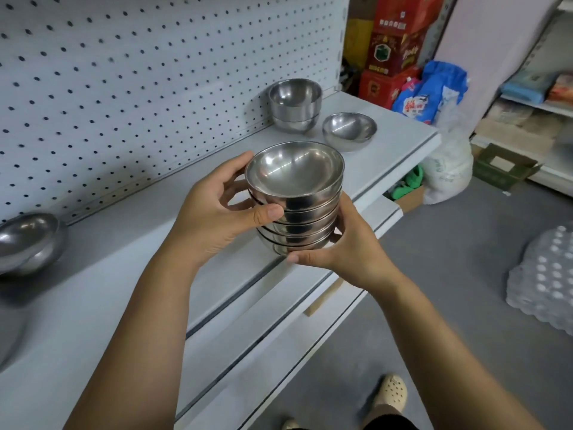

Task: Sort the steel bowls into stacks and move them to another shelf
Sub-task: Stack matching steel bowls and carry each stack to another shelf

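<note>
- A grey shelf (130, 274) is spread beneath and to the left of both hands, backed by a white pegboard panel (124, 72) beyond them.
- A lower shelf edge (279, 336) is seen under the forearms, nearer the person than the hands.
- A wrapped pack of bottles (545, 280) is lying on the floor well to the right of the right hand.
- A stack of steel bowls (297, 200) is held between the two hands above the front edge of the shelf, tilted slightly towards the camera.
- The left hand (217, 209) is curled around the left side of the stack, thumb pressed against its front wall and fingers wrapped behind the rim.
- The right hand (347, 246) is cupped against the stack's lower right side, thumb laid along the base.
- A pair of nested deeper bowls (294, 103) is set beyond the hands, by the pegboard.
- A single bowl (348, 130) is placed just right of that pair, beyond the right hand.
- Another bowl (28, 240) is seen lying tilted well to the left of the left hand.
</note>
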`<state>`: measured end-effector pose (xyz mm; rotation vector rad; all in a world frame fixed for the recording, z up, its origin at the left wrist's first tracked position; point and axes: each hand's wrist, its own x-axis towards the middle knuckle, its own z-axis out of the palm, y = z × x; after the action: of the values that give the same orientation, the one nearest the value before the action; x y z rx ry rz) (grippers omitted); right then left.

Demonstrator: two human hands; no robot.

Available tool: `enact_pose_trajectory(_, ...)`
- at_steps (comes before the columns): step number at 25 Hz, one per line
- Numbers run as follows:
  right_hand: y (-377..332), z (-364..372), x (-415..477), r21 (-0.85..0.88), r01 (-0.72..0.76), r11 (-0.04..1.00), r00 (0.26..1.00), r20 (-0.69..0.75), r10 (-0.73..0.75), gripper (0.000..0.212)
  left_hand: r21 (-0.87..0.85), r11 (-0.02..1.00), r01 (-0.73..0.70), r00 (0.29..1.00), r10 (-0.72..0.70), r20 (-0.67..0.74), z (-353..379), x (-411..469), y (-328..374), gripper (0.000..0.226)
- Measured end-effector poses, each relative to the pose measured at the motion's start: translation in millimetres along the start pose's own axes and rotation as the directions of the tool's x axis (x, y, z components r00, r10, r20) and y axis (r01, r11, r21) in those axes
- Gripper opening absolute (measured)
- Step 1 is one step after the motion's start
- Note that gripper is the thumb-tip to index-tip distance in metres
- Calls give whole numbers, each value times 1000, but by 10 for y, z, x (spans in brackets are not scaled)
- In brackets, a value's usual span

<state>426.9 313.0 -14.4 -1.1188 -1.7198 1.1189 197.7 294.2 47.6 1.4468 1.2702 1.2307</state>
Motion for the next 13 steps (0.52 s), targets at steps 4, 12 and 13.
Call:
enact_pose_trajectory(4, 124, -675, -197, -3, -16, 1000, 994, -104, 16, 115, -8, 999, -34, 993, 34, 111, 656, 255, 94, 92)
enact_pose_trajectory(12, 505, -2423, -552, -58, -99, 993, 947, -311, 76, 119, -126, 990, -58, 949, 93, 300, 2491, 957, 403, 90)
enact_pose_trajectory(13, 556, -2642, -595, -64, -110, 992, 939, -333, 83, 120, -136, 989, -64, 940, 105, 325, 2728, 1049, 436, 88)
